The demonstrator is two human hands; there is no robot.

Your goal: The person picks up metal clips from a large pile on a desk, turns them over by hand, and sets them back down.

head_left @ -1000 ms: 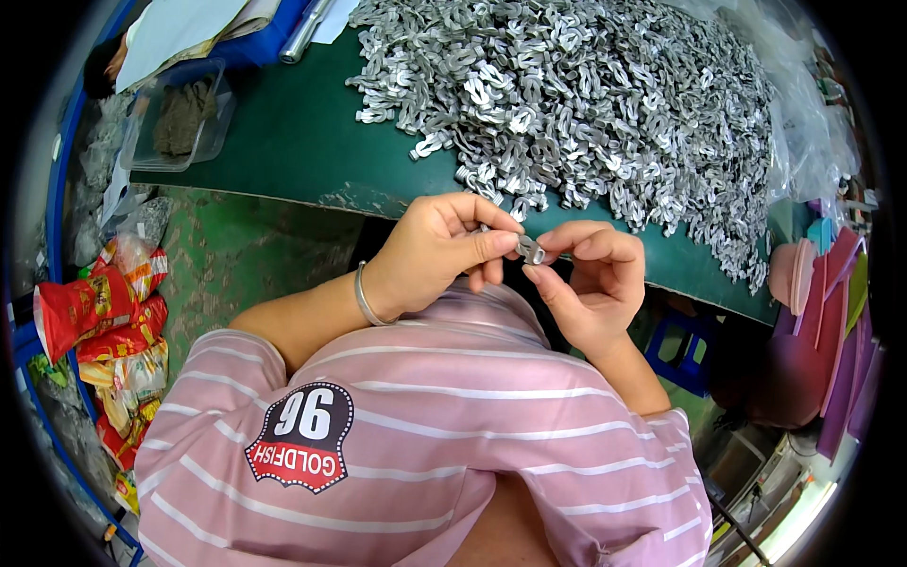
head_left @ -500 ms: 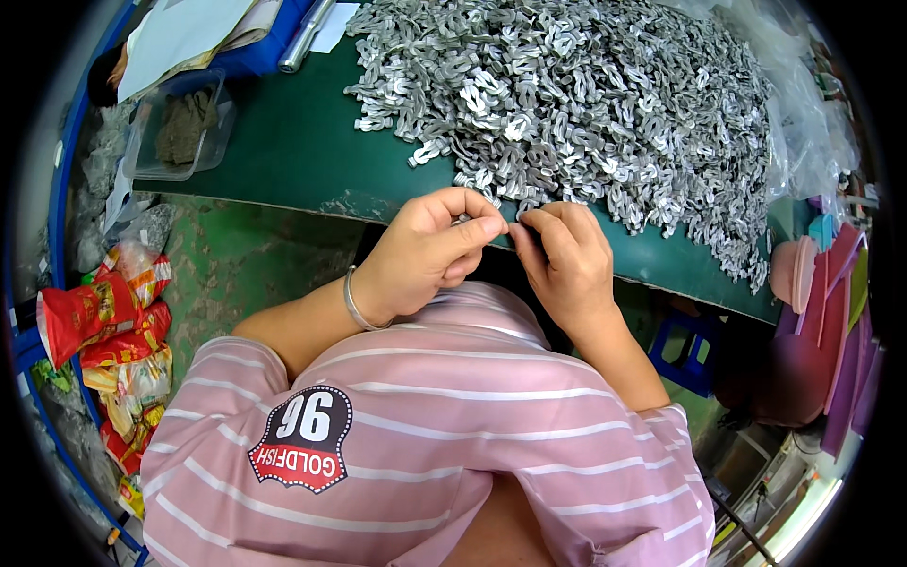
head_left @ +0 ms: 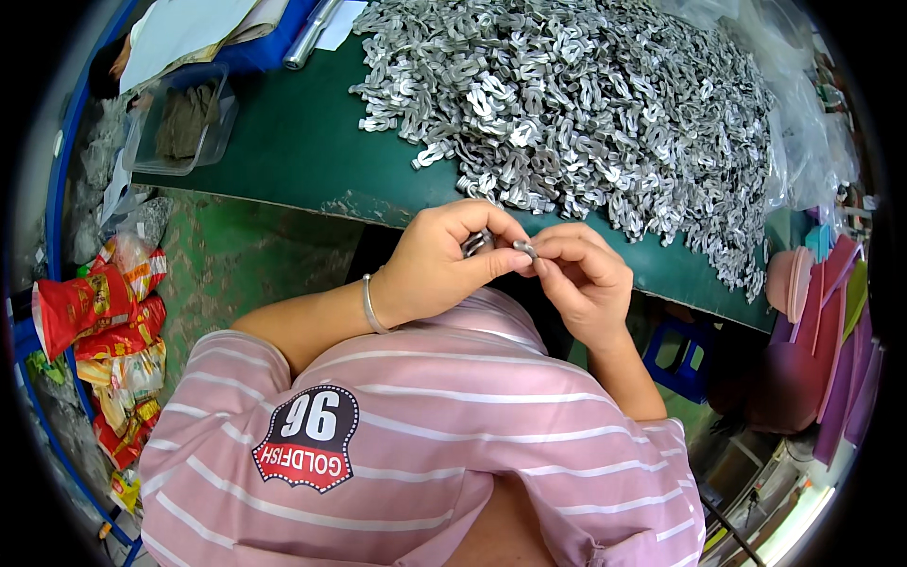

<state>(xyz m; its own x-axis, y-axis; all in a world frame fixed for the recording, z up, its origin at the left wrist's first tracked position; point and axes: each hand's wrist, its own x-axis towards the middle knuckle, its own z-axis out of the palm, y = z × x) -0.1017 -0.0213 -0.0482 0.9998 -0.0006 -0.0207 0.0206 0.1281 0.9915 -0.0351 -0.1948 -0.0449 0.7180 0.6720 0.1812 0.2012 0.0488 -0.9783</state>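
A small looped metal piece (head_left: 525,249) is pinched between the fingertips of both hands, just off the table's near edge. My left hand (head_left: 430,260) grips it with thumb and forefinger, and more metal pieces (head_left: 476,243) show inside its curled fingers. From the other side, the thumb and fingers of my right hand (head_left: 588,282) close on the same piece. Beyond the hands, a large heap of similar silvery looped metal pieces (head_left: 576,123) covers much of the green table (head_left: 283,156). Part of the held piece is hidden by my fingers.
On the table's left stand a clear plastic tub (head_left: 210,142) with a brown glove-like cloth in it and a blue tray (head_left: 274,47) with papers. Clear plastic sheeting (head_left: 803,142) lies right of the heap. A blue stool (head_left: 678,361) stands below; red packets (head_left: 94,307) hang at left.
Both hands have drawn slightly toward me, and the right has turned. A metal piece now shows between the fingertips, and the pieces in the left hand are plainer to see.
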